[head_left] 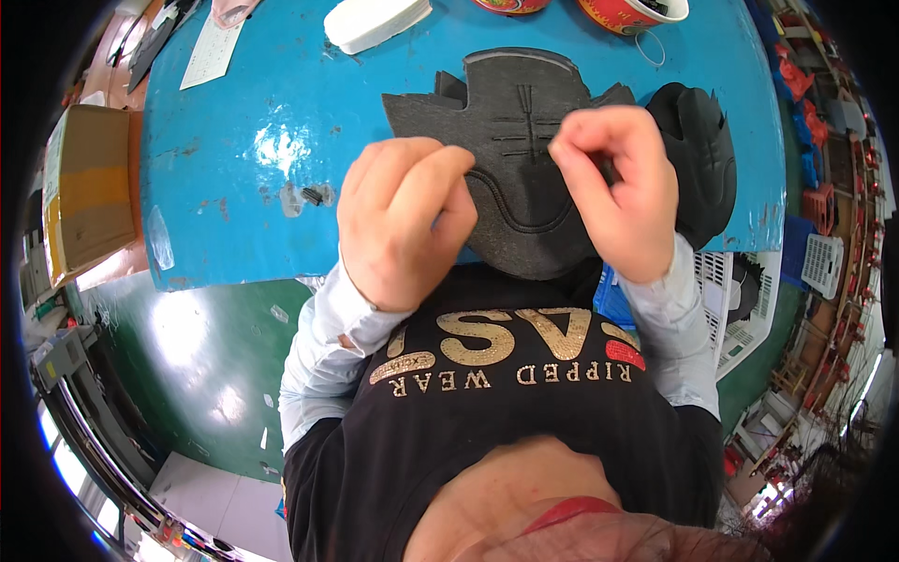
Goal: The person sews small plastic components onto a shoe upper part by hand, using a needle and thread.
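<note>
A stack of black, scallop-edged padded pieces [524,201] lies in front of me at the table's near edge. Embossed lines cross the top piece, and a dark curved band runs over its lower part. Above its left side is my left hand [403,220], thumb and fingers pinched together. My right hand [623,187] is over its right side, with thumb and forefinger curled into a pinch. Whatever sits in either pinch, if anything, is hidden or too small to name. Beside my right hand stands a second black padded stack [698,164].
On the blue table [234,206] are a white oblong pack [379,22], a red patterned bowl [637,14], a paper sheet [212,54] and a small black scrap [312,196]. A cardboard box [94,187] stands at the left; a white plastic crate [749,304] sits below right.
</note>
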The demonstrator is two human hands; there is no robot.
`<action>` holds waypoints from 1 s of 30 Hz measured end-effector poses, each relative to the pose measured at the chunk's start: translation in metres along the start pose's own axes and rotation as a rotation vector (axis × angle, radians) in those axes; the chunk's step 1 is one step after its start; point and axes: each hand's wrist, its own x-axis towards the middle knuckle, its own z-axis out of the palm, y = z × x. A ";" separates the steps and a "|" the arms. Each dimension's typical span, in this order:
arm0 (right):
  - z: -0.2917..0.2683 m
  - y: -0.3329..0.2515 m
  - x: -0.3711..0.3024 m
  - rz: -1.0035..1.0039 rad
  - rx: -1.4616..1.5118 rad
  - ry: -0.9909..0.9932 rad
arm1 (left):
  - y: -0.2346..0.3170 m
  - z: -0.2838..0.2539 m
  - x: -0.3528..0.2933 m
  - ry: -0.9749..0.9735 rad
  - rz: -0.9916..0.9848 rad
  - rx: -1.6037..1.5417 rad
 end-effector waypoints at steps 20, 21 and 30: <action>0.008 0.025 0.035 -0.436 -0.541 -0.105 | -0.002 0.003 0.029 -0.426 0.055 0.244; 0.007 0.026 0.035 -0.477 -0.561 -0.088 | -0.001 0.003 0.030 -0.431 0.058 0.257; 0.000 0.025 0.024 -0.464 -0.580 -0.044 | 0.001 0.006 0.030 -0.417 0.059 0.252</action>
